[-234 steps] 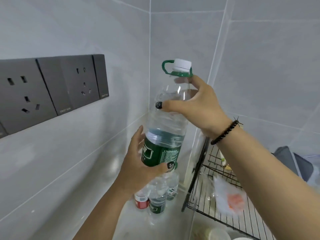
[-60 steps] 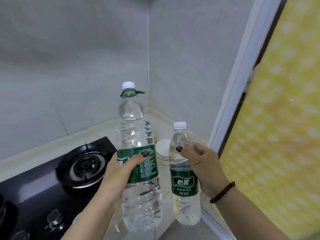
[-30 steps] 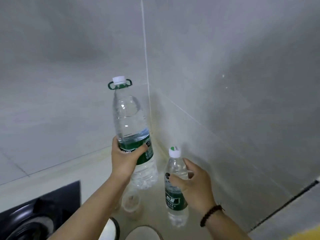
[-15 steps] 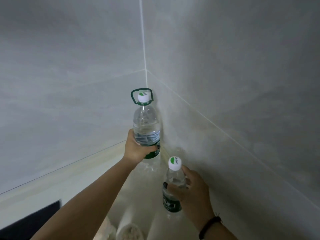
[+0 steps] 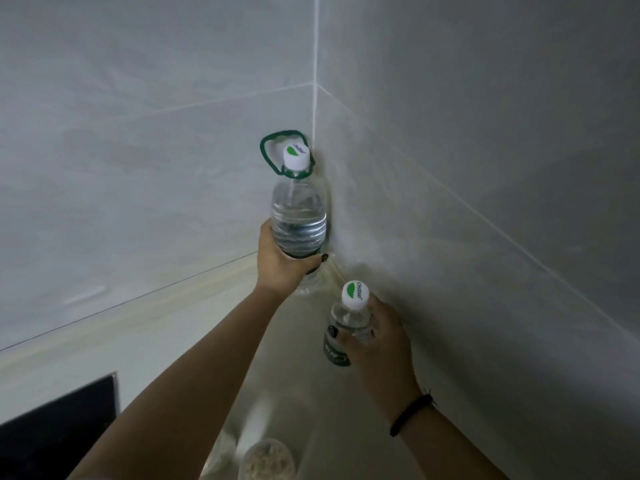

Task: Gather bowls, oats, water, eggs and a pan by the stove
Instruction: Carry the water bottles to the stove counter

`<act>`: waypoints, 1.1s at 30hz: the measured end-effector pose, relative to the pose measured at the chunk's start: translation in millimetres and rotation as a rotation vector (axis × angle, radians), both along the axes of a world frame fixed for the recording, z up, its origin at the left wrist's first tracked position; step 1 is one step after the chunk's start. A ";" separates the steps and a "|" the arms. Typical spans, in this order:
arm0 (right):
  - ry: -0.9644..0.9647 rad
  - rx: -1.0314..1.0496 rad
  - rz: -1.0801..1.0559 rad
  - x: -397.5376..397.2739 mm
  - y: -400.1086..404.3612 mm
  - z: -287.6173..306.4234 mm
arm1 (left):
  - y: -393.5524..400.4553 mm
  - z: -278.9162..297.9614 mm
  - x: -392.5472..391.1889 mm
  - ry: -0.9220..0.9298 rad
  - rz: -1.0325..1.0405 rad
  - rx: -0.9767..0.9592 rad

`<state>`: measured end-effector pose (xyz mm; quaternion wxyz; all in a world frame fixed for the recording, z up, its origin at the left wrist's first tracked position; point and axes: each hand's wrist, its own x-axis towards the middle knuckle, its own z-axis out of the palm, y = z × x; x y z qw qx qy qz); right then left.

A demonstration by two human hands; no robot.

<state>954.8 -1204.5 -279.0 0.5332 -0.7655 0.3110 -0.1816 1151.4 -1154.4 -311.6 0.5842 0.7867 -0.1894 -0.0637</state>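
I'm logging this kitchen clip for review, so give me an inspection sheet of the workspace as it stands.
Surface: pale counter running into a tiled corner.
Job's things: big bottle with a green carry loop, set deep in the corner; small bottle nearer, by the right wall; both capped. Container of oats at the bottom edge, blurred.
Clutter: nothing seen.
Grippers: left hand grips the big bottle's middle; right hand grips the small bottle below its cap.
Cables: nothing seen.
Surroundings: grey tiled walls; black stove edge at lower left.
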 end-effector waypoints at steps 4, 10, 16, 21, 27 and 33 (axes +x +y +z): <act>-0.038 -0.048 -0.029 22.9 -9.9 -11.0 | 10.6 2.1 17.7 -0.061 -0.135 0.269; -0.151 -0.013 0.000 55.6 -18.1 -17.8 | 21.7 -6.3 27.2 -0.009 -0.286 0.542; -0.207 -0.007 0.034 81.3 -26.0 -27.4 | 20.4 -11.2 38.0 -0.043 -0.275 0.521; -0.204 -0.116 0.112 91.5 -32.5 -27.1 | 26.3 -10.7 35.0 -0.036 -0.270 0.502; 0.056 -0.184 0.047 69.7 -29.5 -21.6 | 38.6 -20.4 3.4 0.267 -0.100 0.447; 0.080 0.618 -0.208 54.2 6.5 -44.9 | 31.2 -13.7 -34.3 1.021 -0.080 -0.097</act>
